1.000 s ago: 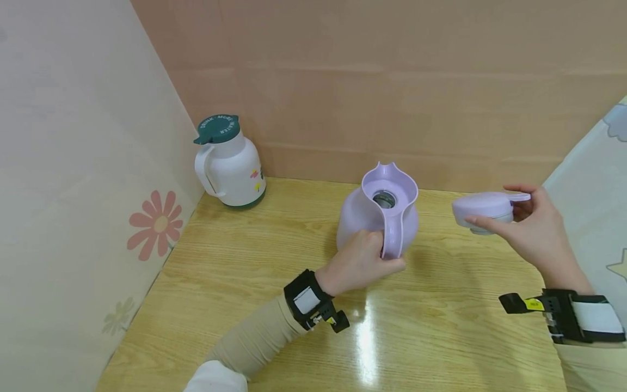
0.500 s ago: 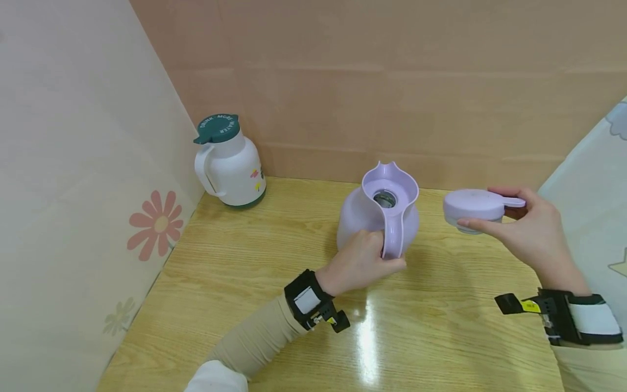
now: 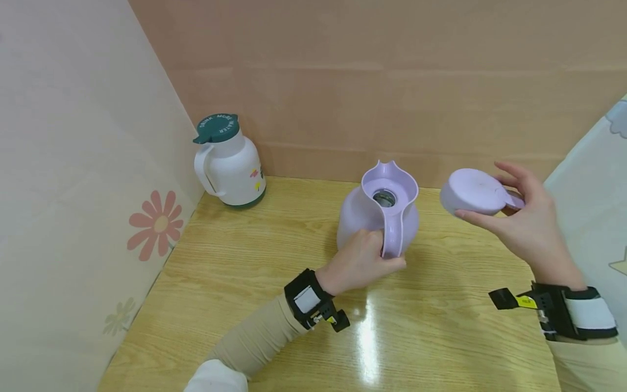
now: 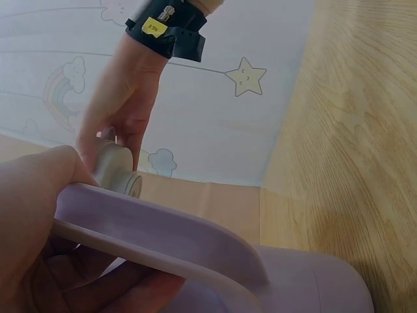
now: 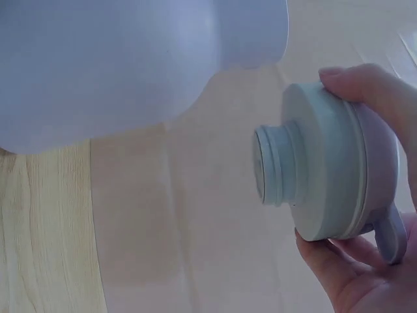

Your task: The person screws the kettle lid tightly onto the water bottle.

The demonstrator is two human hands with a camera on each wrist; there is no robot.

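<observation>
A lilac jug point(image 3: 362, 218) stands uncovered on the wooden table point(image 3: 245, 272), its mouth showing a metal neck. My left hand point(image 3: 360, 261) grips the jug's handle point(image 3: 392, 234), which also fills the left wrist view point(image 4: 156, 228). My right hand point(image 3: 524, 223) holds the lilac lid point(image 3: 472, 191) in the air to the right of the jug, tilted with its top toward me. In the right wrist view the lid point(image 5: 332, 169) shows its pale underside and plug, beside the jug's body point(image 5: 130, 59).
A white jug with a dark green lid point(image 3: 229, 162) stands in the back left corner. Paper walls close in the table: a flowered one point(image 3: 73, 190) on the left, brown board point(image 3: 392, 81) behind, a patterned one point(image 3: 597, 179) on the right.
My right hand has carried the lid up and a little left toward the jug and tilted it so its top faces me. The left hand and jug have stayed put.
</observation>
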